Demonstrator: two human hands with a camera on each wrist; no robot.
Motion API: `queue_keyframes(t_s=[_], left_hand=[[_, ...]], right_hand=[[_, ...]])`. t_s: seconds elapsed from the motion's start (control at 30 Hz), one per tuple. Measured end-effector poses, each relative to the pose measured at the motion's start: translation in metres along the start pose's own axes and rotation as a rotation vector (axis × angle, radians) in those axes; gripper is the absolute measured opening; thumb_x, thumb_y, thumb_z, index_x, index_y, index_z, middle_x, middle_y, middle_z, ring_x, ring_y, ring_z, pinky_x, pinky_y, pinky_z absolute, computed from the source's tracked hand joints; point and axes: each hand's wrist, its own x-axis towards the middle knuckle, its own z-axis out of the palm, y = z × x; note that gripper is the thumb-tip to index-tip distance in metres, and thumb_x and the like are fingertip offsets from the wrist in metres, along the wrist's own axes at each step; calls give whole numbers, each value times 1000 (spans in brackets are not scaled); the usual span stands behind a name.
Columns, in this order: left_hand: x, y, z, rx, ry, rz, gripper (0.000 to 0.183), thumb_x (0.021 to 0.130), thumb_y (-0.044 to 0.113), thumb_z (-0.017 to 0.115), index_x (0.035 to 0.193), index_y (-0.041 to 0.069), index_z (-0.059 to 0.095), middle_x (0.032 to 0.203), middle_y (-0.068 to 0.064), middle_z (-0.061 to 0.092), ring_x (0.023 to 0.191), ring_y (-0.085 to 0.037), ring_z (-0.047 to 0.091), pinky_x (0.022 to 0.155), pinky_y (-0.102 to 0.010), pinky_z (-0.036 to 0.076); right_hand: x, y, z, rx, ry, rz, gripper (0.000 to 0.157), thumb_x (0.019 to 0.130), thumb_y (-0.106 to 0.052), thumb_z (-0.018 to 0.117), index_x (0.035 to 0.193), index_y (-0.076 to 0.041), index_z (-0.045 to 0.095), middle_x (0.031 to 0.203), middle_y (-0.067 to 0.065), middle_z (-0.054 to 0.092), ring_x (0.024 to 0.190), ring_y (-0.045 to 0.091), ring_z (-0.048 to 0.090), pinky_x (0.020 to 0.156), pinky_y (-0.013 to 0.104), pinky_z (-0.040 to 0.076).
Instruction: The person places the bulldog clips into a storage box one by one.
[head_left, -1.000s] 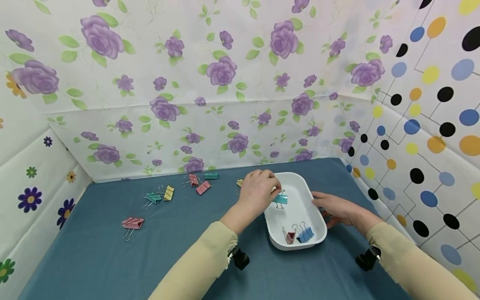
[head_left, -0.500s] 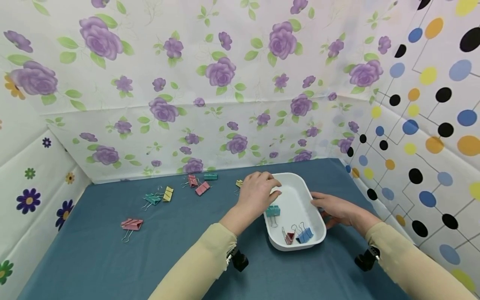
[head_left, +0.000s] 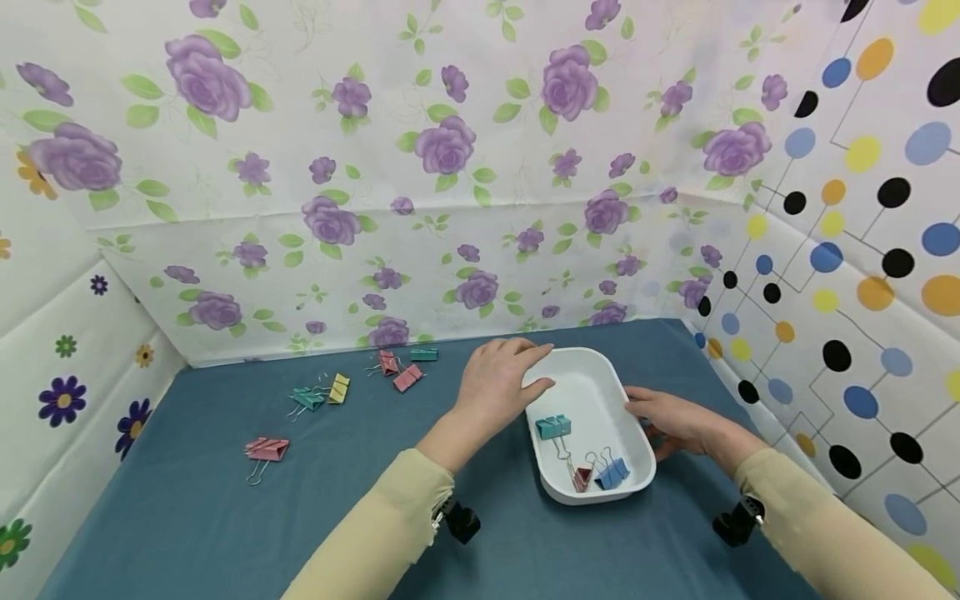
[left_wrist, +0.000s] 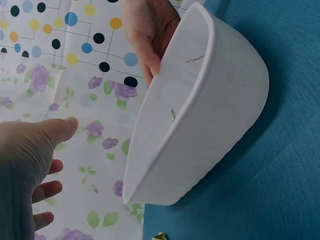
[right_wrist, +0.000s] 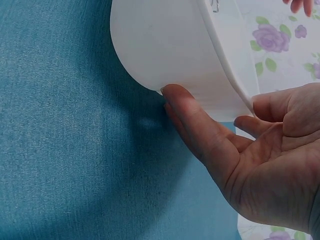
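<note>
A white plastic tray (head_left: pixel 558 496) stands on the blue cloth, toward the right in the head view. Inside it lie a teal binder clip (head_left: pixel 553 427), a red binder clip (head_left: pixel 582 478) and a blue binder clip (head_left: pixel 612 473), the teal one nearest the left wall. My left hand (head_left: pixel 495 387) hovers at the tray's far left rim, thumb and fingers apart and holding nothing. My right hand (right_wrist: pixel 260 160) holds the tray's right side, one finger at the rim and another digit low on the outer wall.
Left of the tray lie a pink clip (head_left: pixel 267 448), a teal clip (head_left: pixel 307 398), a yellow clip (head_left: pixel 339 388), two more pink ones and another teal clip (head_left: pixel 423 355). The left wrist view shows a yellow clip (left_wrist: pixel 160 236) near the tray. Patterned walls surround the cloth.
My left hand has let go of the teal clip, which dropped into the tray and now lies beside the red one. That hand has drawn slightly left; my right hand stays put.
</note>
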Motion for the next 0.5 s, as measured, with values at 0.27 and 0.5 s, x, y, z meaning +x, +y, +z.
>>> queue_keyframes(t_s=[0.27,0.5], left_hand=[[-6,-7,-9,-5,-54,18,70,93,53,72,155,31,48,150,-1,52,135,-27,50,116,-49,35],[-13,-13,-12,12,-80,32,76,91,55,73,157,32,44,156,-3,46,141,-29,43,120,-57,26]], right_hand=[[2,1,-2,13,-9,7,63,111,-33,45,166,-16,18,150,23,43,119,40,60,74,52,60],[2,2,-3,-4,-9,3,65,111,-35,46,166,-15,17,149,23,43,115,38,60,73,51,60]])
